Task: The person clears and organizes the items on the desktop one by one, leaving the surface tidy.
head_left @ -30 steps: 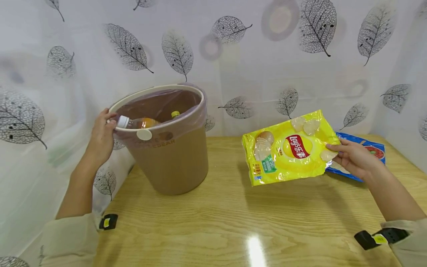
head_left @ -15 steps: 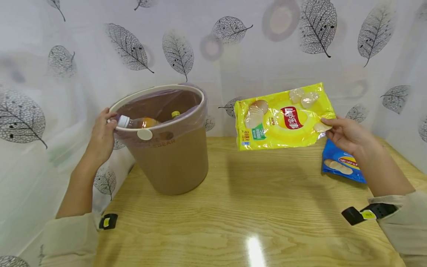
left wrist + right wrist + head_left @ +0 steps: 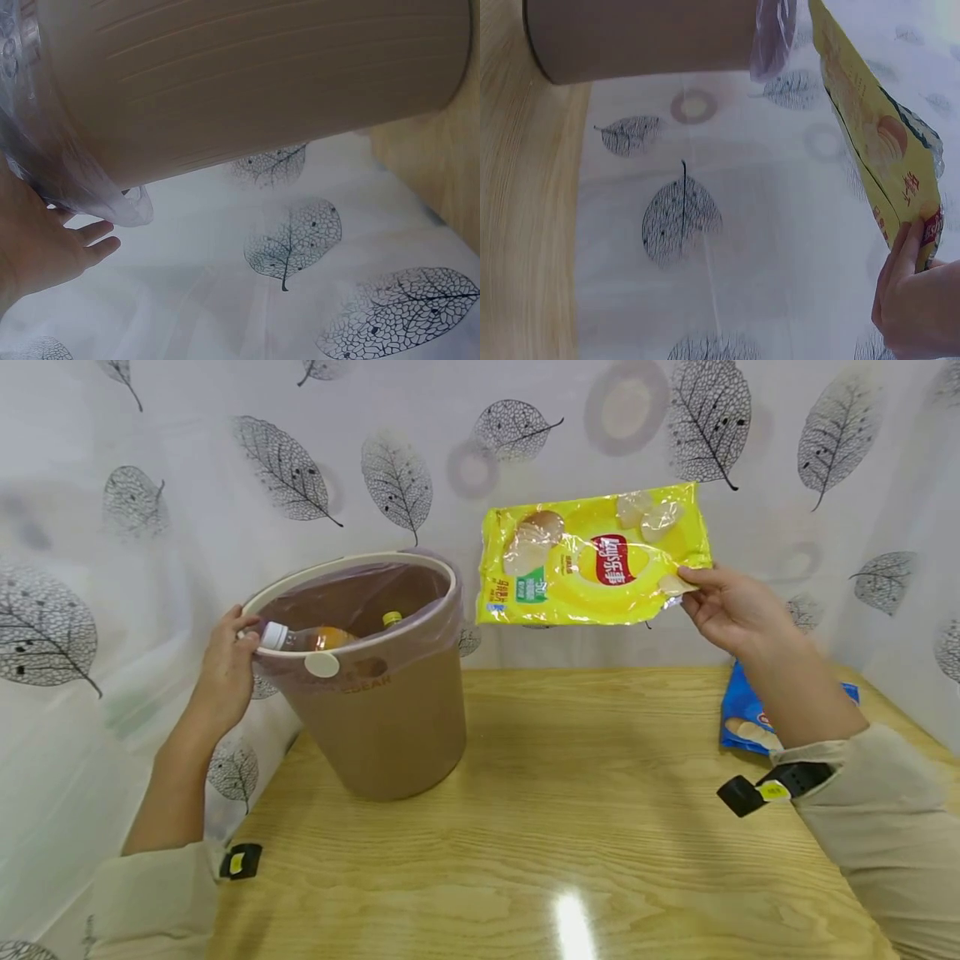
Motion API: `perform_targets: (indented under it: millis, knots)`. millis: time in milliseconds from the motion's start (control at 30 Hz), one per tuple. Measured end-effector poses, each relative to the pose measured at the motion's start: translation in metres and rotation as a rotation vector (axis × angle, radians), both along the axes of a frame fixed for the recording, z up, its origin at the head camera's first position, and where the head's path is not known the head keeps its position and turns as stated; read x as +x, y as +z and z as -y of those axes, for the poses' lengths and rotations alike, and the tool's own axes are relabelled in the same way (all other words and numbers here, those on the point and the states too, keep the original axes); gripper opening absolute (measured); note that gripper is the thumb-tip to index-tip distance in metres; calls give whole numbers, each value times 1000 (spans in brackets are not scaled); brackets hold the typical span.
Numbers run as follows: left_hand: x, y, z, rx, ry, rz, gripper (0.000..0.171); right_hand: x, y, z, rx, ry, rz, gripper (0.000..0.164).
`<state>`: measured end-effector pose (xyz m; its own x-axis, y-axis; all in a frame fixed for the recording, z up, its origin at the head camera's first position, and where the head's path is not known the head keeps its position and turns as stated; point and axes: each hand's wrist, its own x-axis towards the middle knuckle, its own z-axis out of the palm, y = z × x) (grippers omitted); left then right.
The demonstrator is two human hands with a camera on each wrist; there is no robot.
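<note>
A brown trash bin [image 3: 390,727] with a thin plastic liner stands at the left of the table. My left hand [image 3: 228,672] grips its rim on the left side. In the left wrist view, the fingers of the left hand [image 3: 45,244] lie along the outside by the liner. An orange-labelled plastic bottle [image 3: 307,637] with a white cap and a yellow-capped bottle [image 3: 392,618] lie inside the bin. My right hand [image 3: 742,610] pinches a yellow Lay's chip bag [image 3: 592,556] by its right edge. The bag is in the air, right of the bin and above its rim.
A blue chip bag [image 3: 742,714] lies at the right back of the wooden table [image 3: 525,827], partly hidden by the right forearm. A white curtain [image 3: 540,393] with leaf prints hangs behind the table and down both sides.
My right hand has lifted the yellow chip bag up and to the left, off the area of the blue bag. The left hand and bin stay in place.
</note>
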<state>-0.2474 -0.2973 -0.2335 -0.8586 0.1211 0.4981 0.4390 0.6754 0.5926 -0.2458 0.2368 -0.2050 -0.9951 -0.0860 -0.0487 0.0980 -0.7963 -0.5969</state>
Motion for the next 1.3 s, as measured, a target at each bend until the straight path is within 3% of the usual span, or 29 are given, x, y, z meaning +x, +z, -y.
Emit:
perform_targets:
  millis: [300,500,633,767,1033,1167,1300]
  knots:
    - [0,0,1,3,6,-4,50,-11,20,70,-53,-53,0,27]
    - [1,-2,2,-3,9,-10,50,-18,21,117,33,-86,-28,25]
    - [1,-3,2,1,8,-16,50,-24,18,142,107,-76,-53,36]
    - [-1,-3,1,12,2,-28,49,-28,16,162,193,-81,-87,42]
    - [-1,-2,1,5,4,-30,50,-29,18,191,264,-74,-154,42]
    - [-1,-1,1,1,13,-23,50,-33,17,204,384,-92,-171,44]
    - [-2,-1,0,11,11,-25,50,-37,13,213,632,-141,-243,47]
